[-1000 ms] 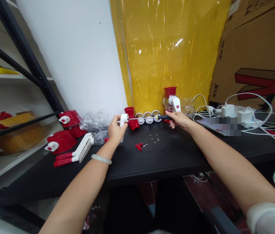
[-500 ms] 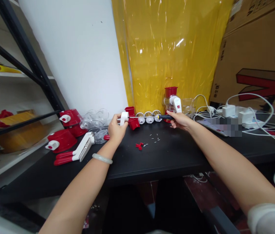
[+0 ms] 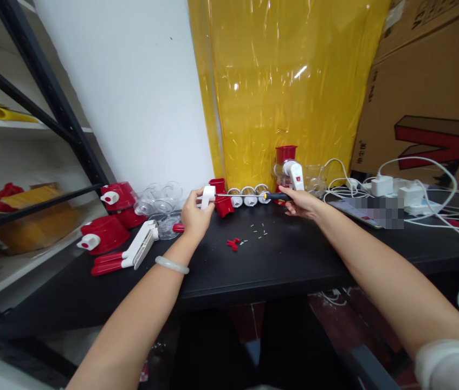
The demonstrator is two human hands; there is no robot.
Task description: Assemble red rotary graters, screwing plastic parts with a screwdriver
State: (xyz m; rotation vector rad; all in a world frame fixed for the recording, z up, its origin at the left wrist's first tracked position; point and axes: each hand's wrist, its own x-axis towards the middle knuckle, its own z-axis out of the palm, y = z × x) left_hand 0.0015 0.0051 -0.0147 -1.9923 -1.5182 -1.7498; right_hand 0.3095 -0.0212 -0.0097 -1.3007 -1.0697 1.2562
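My left hand (image 3: 195, 215) is closed around a white plastic part with a round end (image 3: 208, 193), held above the black table. In my right hand (image 3: 300, 202) is a screwdriver (image 3: 272, 196) with a dark and yellow handle, lying level. Its long thin shaft runs leftward, and the tip meets the round end of the white part. Below the shaft, small red plastic pieces (image 3: 233, 244) and several tiny screws (image 3: 260, 232) lie on the table. Behind my hands are a red hopper-like part (image 3: 224, 206) and several metallic drums with white ends (image 3: 249, 199).
Red housings (image 3: 107, 234), white handles with red grips (image 3: 142, 245) and clear plastic parts (image 3: 158, 197) are at the left. An assembled red-and-white device (image 3: 295, 172) stands at the back. White cables and chargers (image 3: 410, 197) and a tablet (image 3: 359, 212) occupy the right side.
The right hand's hold on the screwdriver has shifted slightly, with more of the handle showing now. Both hands otherwise stay in nearly the same place.
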